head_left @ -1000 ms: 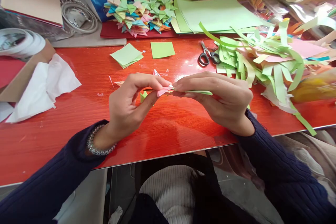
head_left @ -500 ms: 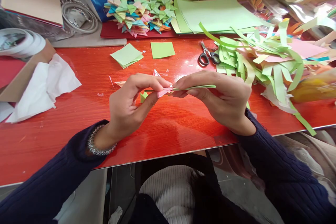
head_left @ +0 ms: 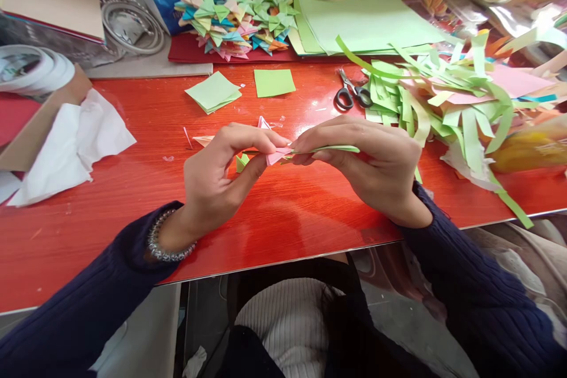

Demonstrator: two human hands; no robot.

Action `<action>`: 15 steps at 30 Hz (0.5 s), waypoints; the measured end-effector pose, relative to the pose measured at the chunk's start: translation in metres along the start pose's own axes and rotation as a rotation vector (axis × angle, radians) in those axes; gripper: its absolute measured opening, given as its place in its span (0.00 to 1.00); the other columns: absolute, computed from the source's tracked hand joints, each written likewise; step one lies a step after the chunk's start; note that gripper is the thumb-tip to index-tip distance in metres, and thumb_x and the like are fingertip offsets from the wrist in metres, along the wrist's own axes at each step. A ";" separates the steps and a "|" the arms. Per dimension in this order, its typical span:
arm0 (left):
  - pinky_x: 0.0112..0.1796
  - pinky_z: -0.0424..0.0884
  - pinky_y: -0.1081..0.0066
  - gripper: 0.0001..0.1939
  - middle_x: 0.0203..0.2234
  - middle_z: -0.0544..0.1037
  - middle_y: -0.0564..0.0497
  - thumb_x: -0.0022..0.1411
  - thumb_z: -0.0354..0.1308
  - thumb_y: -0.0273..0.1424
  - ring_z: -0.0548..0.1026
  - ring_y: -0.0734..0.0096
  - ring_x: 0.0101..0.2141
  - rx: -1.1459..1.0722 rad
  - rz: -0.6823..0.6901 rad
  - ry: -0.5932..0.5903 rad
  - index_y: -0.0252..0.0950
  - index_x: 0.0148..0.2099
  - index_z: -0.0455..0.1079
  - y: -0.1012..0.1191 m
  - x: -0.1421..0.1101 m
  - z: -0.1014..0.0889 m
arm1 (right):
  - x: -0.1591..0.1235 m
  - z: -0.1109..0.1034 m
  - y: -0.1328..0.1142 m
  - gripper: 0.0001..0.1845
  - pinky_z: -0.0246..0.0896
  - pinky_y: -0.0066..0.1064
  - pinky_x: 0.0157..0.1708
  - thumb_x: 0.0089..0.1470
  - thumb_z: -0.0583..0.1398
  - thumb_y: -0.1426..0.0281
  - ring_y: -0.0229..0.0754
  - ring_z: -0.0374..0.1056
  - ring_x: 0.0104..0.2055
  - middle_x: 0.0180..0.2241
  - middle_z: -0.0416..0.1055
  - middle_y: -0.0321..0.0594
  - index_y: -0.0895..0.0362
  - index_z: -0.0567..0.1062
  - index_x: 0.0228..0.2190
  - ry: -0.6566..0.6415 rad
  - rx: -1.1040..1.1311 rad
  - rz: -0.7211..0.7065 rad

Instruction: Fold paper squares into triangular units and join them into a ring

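Observation:
Over the red table (head_left: 212, 251), my left hand (head_left: 221, 180) pinches a folded pink paper piece (head_left: 279, 156) between thumb and fingertips. My right hand (head_left: 367, 156) is closed on a folded green paper piece (head_left: 341, 148), whose end sticks out past the thumb. The pink and green papers meet between the fingertips; how they join is hidden by my fingers. Behind the hands lie a small pink folded piece (head_left: 263, 123) and an orange one (head_left: 204, 140). A small green folded piece (head_left: 241, 162) shows beneath my left fingers.
Light green paper squares (head_left: 213, 93) and a brighter green square (head_left: 274, 82) lie beyond my hands. Scissors (head_left: 351, 93) rest beside a heap of green paper strips (head_left: 469, 100). Folded paper stars (head_left: 234, 20) stand at the back; tape rolls (head_left: 57, 71) and white tissue (head_left: 66, 142) are left.
Both hands keep their pinch on the papers almost unmoved. The green paper's protruding end has shifted very slightly left with my right hand.

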State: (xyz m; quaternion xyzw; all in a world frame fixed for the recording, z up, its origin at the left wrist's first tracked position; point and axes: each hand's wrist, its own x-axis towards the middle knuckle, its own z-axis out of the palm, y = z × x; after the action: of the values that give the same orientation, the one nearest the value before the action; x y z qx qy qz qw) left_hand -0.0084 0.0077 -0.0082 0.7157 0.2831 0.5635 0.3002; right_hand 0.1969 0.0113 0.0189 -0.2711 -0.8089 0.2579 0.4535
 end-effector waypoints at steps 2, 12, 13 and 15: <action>0.45 0.76 0.61 0.09 0.36 0.80 0.53 0.59 0.61 0.21 0.79 0.68 0.40 0.018 0.000 -0.002 0.41 0.40 0.72 0.001 0.000 0.000 | 0.000 0.000 -0.001 0.13 0.73 0.27 0.42 0.61 0.56 0.75 0.36 0.75 0.41 0.39 0.78 0.34 0.51 0.79 0.38 0.014 -0.002 -0.033; 0.42 0.78 0.65 0.07 0.37 0.80 0.55 0.62 0.60 0.27 0.78 0.70 0.39 0.178 -0.005 -0.001 0.44 0.42 0.72 0.003 -0.005 0.004 | -0.003 0.003 -0.001 0.10 0.72 0.31 0.42 0.61 0.57 0.70 0.38 0.74 0.41 0.38 0.76 0.34 0.50 0.80 0.38 0.054 -0.117 0.047; 0.39 0.79 0.67 0.10 0.38 0.80 0.56 0.61 0.61 0.26 0.79 0.71 0.38 0.178 -0.005 0.013 0.45 0.43 0.72 0.003 -0.005 0.004 | -0.003 0.003 -0.001 0.10 0.72 0.30 0.41 0.60 0.58 0.70 0.37 0.74 0.39 0.38 0.76 0.34 0.50 0.80 0.37 0.055 -0.093 0.065; 0.35 0.79 0.71 0.16 0.39 0.79 0.58 0.59 0.62 0.23 0.79 0.73 0.38 0.147 -0.024 0.034 0.48 0.47 0.72 0.006 -0.005 0.005 | -0.001 0.004 -0.002 0.09 0.72 0.27 0.36 0.60 0.59 0.70 0.34 0.73 0.34 0.37 0.75 0.34 0.51 0.80 0.36 0.077 -0.019 0.109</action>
State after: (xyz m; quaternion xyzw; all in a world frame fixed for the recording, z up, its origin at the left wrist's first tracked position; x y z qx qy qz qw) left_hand -0.0039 -0.0006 -0.0075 0.7227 0.3375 0.5495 0.2489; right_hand 0.1938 0.0082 0.0177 -0.3289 -0.7771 0.2640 0.4672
